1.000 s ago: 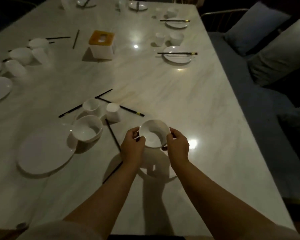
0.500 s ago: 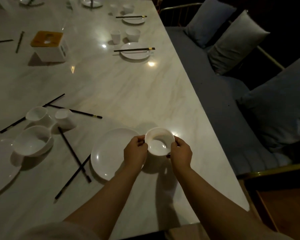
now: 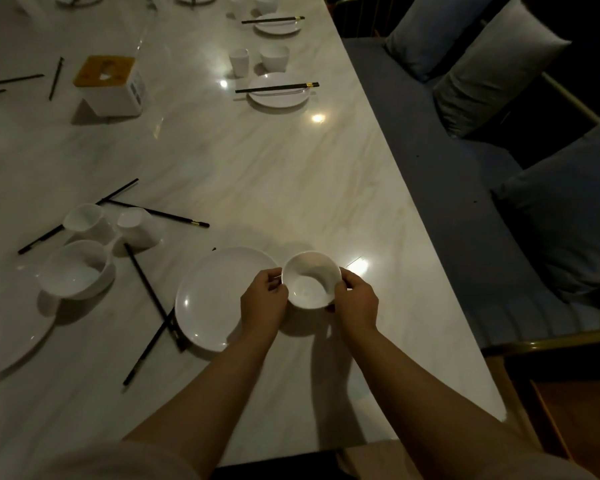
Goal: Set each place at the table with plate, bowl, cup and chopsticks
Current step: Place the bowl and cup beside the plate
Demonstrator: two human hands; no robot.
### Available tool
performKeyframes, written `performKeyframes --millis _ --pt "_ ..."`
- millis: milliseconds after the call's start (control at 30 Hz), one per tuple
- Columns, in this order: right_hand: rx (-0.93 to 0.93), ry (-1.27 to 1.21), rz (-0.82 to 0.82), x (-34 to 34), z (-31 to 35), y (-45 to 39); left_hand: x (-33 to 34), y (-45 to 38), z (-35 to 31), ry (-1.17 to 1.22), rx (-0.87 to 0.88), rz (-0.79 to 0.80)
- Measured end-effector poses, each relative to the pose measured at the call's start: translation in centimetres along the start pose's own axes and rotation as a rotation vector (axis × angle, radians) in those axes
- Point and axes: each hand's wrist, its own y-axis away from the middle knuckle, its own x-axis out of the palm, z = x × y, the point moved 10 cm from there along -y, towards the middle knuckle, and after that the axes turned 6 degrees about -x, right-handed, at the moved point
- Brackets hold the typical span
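Bowl sits between both hands, held at the near right part of the table, just right of a plate and overlapping its rim in this view. The left hand curls round the bowl's left side and the right hand round its right, thumbs toward the rim. Whether the base is down on the table or just above it cannot be told.

The step looks like placing the bowl for this setting. To do it well, lower it level with both hands, keep it off the plate's edge so glazed rims do not knock, and let go only once the foot rests flat; the finished settings farther up the right side suggest the bowl belongs beyond the plate.

The bowl is small, round, deep and glossy white, likely ceramic and slippery. The plate is wide, shallow and shiny. The table is pale, veined, polished stone with bright glare spots. Left of the plate lie thin black chopsticks, loosely crossed, with two cups and a second bowl.
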Motion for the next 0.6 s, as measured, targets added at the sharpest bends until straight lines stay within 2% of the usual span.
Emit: performKeyframes --millis 167,300,500,600 --pt "-0.041 0.084 0.031 0.0 0.8 -0.1 -0.3 0.1 0.2 -0.001 -0.020 -0.021" --pt "-0.180 0.230 -0.005 0.1 3.4 0.2 -0.6 0.2 -0.3 0.012 -0.013 -0.036" --pt "-0.343 0.245 0.165 5.2 7.0 0.9 -4.6 -0.9 -1.0 0.061 0.028 -0.109" --pt "-0.320 0.183 0.289 8.9 7.8 1.1 -8.1 -2.3 -0.9 0.114 0.036 -0.187"
